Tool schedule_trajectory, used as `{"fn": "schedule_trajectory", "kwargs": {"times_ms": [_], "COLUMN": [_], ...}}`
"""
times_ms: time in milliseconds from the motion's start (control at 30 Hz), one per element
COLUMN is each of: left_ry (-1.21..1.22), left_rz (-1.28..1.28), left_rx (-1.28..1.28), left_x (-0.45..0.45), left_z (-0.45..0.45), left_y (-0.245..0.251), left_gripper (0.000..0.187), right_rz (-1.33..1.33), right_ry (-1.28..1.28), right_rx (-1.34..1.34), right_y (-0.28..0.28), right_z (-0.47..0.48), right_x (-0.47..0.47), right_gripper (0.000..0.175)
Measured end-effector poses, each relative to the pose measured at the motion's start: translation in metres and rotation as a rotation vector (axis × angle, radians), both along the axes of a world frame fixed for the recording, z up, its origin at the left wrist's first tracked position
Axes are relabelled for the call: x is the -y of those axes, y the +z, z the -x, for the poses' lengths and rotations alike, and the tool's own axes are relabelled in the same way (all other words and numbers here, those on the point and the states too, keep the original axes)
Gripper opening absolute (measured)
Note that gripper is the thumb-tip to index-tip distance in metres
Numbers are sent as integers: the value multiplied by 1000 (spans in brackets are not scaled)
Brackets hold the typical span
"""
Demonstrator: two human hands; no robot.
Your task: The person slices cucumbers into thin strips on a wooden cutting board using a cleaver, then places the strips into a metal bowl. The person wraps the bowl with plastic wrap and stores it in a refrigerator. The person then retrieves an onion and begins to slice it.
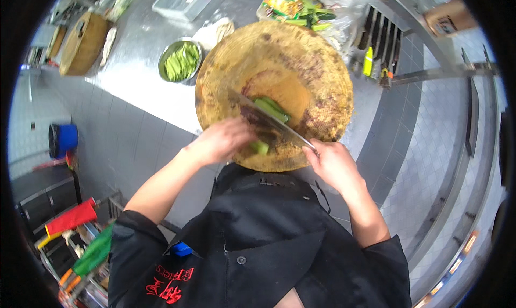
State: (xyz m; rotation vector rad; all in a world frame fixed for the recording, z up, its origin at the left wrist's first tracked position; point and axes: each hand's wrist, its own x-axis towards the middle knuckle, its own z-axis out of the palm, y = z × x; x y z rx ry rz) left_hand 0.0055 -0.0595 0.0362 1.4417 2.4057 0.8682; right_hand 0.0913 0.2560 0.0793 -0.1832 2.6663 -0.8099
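My right hand (332,159) grips the handle of a broad-bladed cleaver (278,120), which slants across a round wooden chopping block (326,66). Beyond the blade lie flat green vegetable pieces (271,108), perhaps cucumber, partly covered by it. On the near side of the blade, my left hand (227,137) is blurred over the block's front left edge. Its fingertips are beside a smaller green vegetable piece (260,147); whether they hold anything is unclear. A metal bowl (161,68) of sliced green vegetable (182,62) stands left of the block.
A white cloth (219,31) lies behind the bowl on the steel table (137,42). Further back are a clear plastic tub (173,8) and a container with vegetable pieces and printed packets (288,6). Several knives (377,34) stand in a rack on the right.
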Motion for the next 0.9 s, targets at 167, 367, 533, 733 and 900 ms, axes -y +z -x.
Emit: {"fn": "schedule_trajectory", "kwargs": {"times_ms": [167,367,533,733,900], "left_ry": [-203,218,6,-243,-255], "left_rz": [-315,-539,-290,-334,-335], "left_rx": [228,-206,-199,-50,-142], "left_x": [-31,-86,-28,6,-7], "left_z": [41,136,107,42,31], "left_y": [63,67,20,-25,-44], "left_gripper": [22,40,32,28,21], "right_rz": [-132,-168,-83,-200,-259], "right_ry": [-24,-211,-402,-424,-359], "right_rx": [-67,-98,-133,-322,-430], "right_y": [1,-17,-48,-64,-55], "right_z": [-18,-65,-94,-110,-108], "right_x": [14,54,92,105,104], "right_gripper": [18,54,82,75,71]}}
